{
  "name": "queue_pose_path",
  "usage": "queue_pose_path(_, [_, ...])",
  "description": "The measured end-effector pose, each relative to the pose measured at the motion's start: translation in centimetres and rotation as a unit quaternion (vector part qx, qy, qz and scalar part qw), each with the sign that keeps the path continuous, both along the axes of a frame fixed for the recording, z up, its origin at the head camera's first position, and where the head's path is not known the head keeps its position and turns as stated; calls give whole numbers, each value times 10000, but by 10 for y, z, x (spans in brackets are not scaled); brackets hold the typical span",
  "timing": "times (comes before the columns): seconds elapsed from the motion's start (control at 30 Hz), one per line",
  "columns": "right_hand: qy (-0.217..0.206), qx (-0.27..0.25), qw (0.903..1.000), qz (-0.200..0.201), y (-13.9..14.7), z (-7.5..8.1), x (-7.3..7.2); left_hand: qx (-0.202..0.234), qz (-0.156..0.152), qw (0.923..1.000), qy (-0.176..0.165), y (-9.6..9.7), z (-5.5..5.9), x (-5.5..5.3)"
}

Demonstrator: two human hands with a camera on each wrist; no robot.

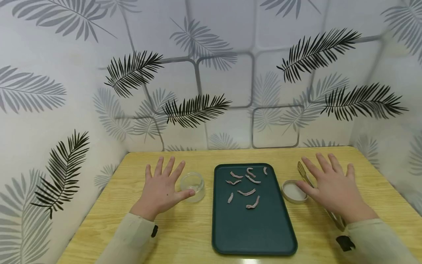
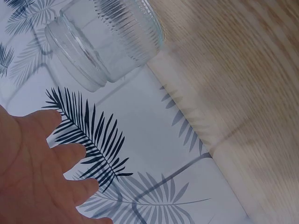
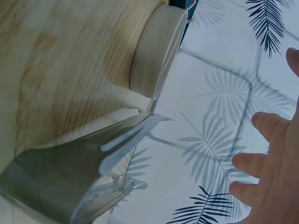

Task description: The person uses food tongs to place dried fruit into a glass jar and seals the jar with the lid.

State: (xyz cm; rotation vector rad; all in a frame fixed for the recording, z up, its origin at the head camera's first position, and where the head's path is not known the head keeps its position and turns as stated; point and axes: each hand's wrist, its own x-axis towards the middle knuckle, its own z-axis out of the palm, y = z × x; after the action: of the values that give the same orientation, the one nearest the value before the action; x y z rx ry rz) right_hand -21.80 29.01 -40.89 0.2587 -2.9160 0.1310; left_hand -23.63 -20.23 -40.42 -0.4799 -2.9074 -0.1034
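My left hand (image 1: 162, 190) hovers with fingers spread and straight, holding nothing. Its thumb overlaps the glass jar (image 1: 193, 182) in the head view; in the left wrist view the clear, ribbed jar (image 2: 112, 39) stands apart from the fingers. On the right, my right hand (image 1: 337, 192) is likewise spread and holds nothing. Beneath it lie metal tongs (image 1: 303, 171), partly hidden by the hand. Beside them a round, pale lid (image 1: 294, 191) lies near the thumb. Between the hands sits a dark green tray (image 1: 254, 234) with several small pinkish, curled strips (image 1: 247, 192) on its far half.
The wooden table (image 1: 194, 234) meets a wall (image 1: 227, 80) with leaf-patterned covering at its back and sides. In the right wrist view, the tongs (image 3: 51, 179) rise off the tabletop close to the lid (image 3: 154, 51).
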Motion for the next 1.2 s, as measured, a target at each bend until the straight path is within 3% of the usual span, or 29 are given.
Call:
queue_pose_path(0.33, [-74, -18, 9999, 99, -6, -5, 1, -41, 19, 10000, 13, 0, 5, 3])
queue_pose_path(0.47, [-207, 28, 9997, 103, -8, -8, 3, -157, 36, 9999, 0, 1, 1, 6])
queue_pose_path(0.67, [-15, 102, 9999, 58, -6, -8, 3, -258, 19, 9997, 44, 0, -6, 6])
queue_pose_path(1.2, [-38, 236, 9997, 95, -7, -2, 5, -261, -81, 9995, 169, 1, -4, 7])
